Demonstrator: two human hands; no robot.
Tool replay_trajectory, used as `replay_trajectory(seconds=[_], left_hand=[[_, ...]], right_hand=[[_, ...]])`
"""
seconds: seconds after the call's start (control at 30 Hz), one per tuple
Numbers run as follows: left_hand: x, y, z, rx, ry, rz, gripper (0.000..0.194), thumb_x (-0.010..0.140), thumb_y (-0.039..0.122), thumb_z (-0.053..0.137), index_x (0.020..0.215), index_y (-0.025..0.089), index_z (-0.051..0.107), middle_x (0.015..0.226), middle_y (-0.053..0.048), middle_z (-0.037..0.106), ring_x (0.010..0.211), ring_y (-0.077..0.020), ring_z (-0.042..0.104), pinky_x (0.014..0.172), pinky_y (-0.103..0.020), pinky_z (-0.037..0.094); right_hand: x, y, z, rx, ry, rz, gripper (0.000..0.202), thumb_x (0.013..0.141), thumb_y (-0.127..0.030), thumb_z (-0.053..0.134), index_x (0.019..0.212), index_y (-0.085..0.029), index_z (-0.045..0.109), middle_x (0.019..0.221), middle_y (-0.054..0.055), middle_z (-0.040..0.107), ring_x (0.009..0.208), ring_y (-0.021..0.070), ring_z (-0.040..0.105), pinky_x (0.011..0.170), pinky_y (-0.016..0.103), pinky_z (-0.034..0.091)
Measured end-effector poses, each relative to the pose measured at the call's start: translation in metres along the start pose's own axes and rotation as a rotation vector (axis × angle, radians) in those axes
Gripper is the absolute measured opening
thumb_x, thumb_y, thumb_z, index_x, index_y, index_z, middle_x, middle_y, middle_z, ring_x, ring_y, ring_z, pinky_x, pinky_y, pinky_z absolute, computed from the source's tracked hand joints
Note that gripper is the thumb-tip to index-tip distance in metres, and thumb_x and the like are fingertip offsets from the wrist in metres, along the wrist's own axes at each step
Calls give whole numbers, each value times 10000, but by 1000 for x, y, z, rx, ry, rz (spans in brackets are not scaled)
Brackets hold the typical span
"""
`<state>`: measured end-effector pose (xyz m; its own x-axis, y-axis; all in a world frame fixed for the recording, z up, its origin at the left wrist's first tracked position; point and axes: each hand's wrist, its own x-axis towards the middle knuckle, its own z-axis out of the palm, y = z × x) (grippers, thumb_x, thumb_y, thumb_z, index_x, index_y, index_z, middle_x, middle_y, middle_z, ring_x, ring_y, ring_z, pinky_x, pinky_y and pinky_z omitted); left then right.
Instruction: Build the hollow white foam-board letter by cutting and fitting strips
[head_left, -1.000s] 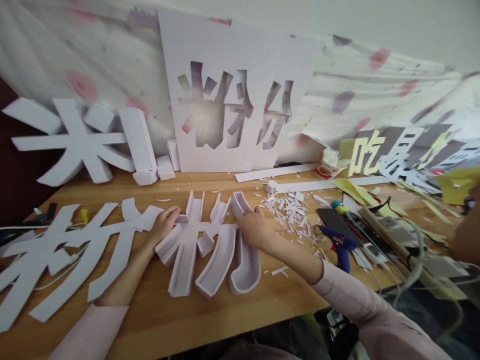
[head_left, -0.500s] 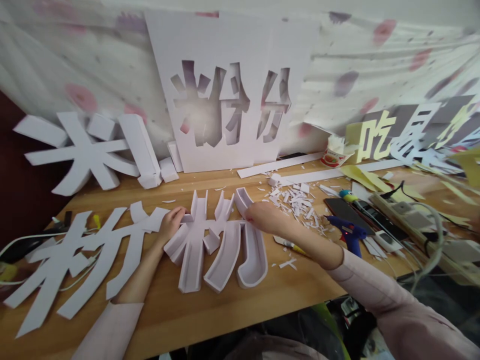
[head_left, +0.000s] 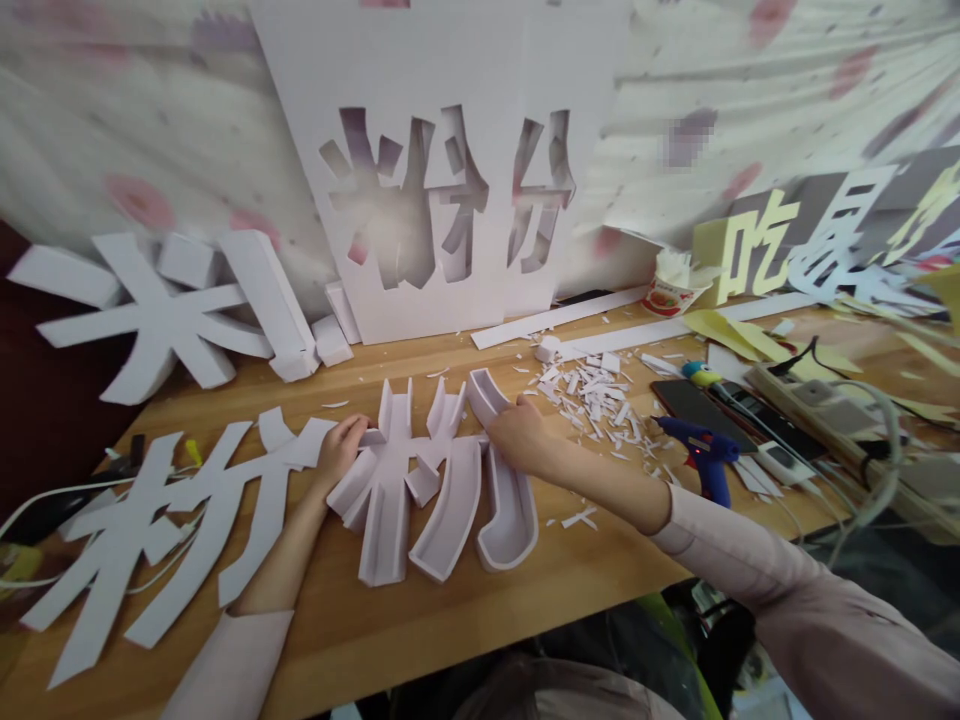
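Wooden table (head_left: 360, 640) spans the lower frame, and behind it stands a white board (head_left: 480, 60), its top edge now cropped out. At lower centre lies the hollow white character (head_left: 382, 530). The left hand (head_left: 345, 450) pinches the wall at its left end. The right hand (head_left: 521, 435) touches its upper right, fingers bent; with the tips hidden, I cannot tell whether they pinch. The yellow knife seen earlier beside the right forearm (head_left: 607, 485) is now out of sight.
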<state>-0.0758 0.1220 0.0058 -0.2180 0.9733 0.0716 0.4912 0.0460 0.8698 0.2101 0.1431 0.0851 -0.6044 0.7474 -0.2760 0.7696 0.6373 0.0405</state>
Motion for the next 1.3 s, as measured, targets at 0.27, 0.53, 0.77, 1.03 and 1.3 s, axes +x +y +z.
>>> replay_trajectory(seconds=[0.27,0.53,0.77,1.03,1.3], left_hand=[[-1,8,-1,20,-2,10,419,921,543,522,725,177,574,760,-10,616,759,-171,587,745,-333,471],[-2,7,2,-5,14,-16,337,881,467,482,709,194,579,738,-16,624,761,-189,585,718,-321,452],[-1,3,2,-25,8,-37,378,934,494,521,741,174,579,747,0,597,747,-167,580,746,-332,469],[-3,11,1,-12,-21,-18,389,948,492,512,738,171,579,758,-5,606,786,-175,594,792,-354,473],[-2,12,1,-25,-15,-27,289,845,414,427,698,213,574,765,-20,649,805,-204,583,770,-308,462]], right_hand=[[1,-4,-5,33,-17,103,248,942,-353,621,1040,-132,674,1035,76,705,959,208,664,909,429,497],[-31,56,-46,66,165,297,226,886,-129,528,1001,-161,719,958,124,744,893,252,691,715,301,447],[-27,35,-50,249,256,101,259,940,-161,503,1100,-213,700,1007,52,752,865,186,682,747,256,441],[29,-37,-20,459,87,-276,225,975,-269,525,1034,-167,716,828,39,747,723,146,648,662,236,399],[42,-44,-20,407,-38,-222,202,927,-222,556,909,-165,750,863,70,751,771,173,657,639,251,375]])
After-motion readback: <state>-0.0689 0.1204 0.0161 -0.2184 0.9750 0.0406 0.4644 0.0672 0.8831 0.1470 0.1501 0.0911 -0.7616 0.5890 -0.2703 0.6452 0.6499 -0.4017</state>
